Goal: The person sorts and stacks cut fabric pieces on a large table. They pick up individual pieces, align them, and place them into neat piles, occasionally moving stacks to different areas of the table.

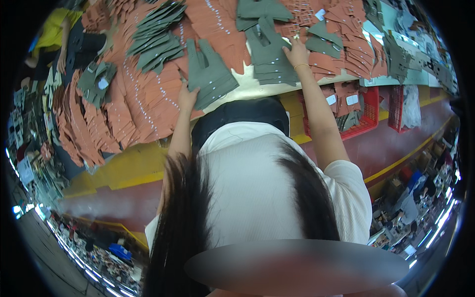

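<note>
Two fanned stacks of dark green cut pieces with notched tops lie before me at the table's near edge. At the lower left edge of the left green stack (212, 74) rests my left hand (188, 95), its thumb and fingers apart. My right hand (298, 53) reaches farther forward, fingers spread against the right edge of the right green stack (269, 62). Neither hand shows a piece lifted off the table. A pale cream sheet (242, 89) shows between and below the stacks. What the fingertips press on is too small to tell.
Overlapping orange-brown pieces (148, 91) cover much of the table, with another green pile (156, 37) at the far left. Right of me, a red crate (368, 111) holds more pieces below the table edge. At the upper left stands another person in a yellow top (54, 29).
</note>
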`<state>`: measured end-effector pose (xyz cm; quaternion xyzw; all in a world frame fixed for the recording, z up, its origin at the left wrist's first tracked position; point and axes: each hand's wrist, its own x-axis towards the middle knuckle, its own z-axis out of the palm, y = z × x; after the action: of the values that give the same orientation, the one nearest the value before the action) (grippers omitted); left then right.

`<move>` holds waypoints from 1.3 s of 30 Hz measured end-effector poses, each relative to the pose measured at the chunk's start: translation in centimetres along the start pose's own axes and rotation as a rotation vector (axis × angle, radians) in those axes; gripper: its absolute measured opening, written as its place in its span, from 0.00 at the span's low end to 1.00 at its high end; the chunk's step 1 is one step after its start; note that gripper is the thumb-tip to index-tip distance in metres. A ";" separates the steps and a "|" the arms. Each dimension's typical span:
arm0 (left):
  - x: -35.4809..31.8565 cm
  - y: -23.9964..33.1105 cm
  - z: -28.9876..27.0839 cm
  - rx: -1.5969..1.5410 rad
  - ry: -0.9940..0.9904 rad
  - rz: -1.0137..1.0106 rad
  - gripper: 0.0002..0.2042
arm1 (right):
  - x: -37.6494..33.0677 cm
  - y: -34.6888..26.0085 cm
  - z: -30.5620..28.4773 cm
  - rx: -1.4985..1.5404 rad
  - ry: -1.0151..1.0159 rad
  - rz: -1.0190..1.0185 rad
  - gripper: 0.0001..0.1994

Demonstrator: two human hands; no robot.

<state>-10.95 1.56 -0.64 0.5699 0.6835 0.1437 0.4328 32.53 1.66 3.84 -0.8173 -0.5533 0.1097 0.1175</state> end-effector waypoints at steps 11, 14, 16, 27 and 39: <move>0.0 -0.9 0.9 -0.039 0.059 -0.005 0.23 | 0.2 -4.8 -4.9 0.551 -0.022 -0.229 0.11; -0.2 -0.6 0.9 -0.015 0.086 -0.024 0.20 | 1.4 -4.2 -4.5 0.655 -0.118 -0.104 0.13; -0.5 0.1 0.7 -0.007 0.111 -0.013 0.19 | 2.2 -2.9 -3.4 0.602 -0.205 -0.004 0.15; -1.4 1.8 0.0 0.102 0.191 0.005 0.17 | 2.8 0.6 2.4 0.127 -0.165 0.027 0.25; -2.1 3.7 -0.2 0.228 0.234 -0.047 0.15 | 1.2 -2.1 -0.1 0.099 -0.108 -0.010 0.20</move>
<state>-8.70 0.87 2.93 0.5784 0.7543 0.1205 0.2863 31.10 3.57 4.51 -0.8007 -0.5568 0.1801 0.1281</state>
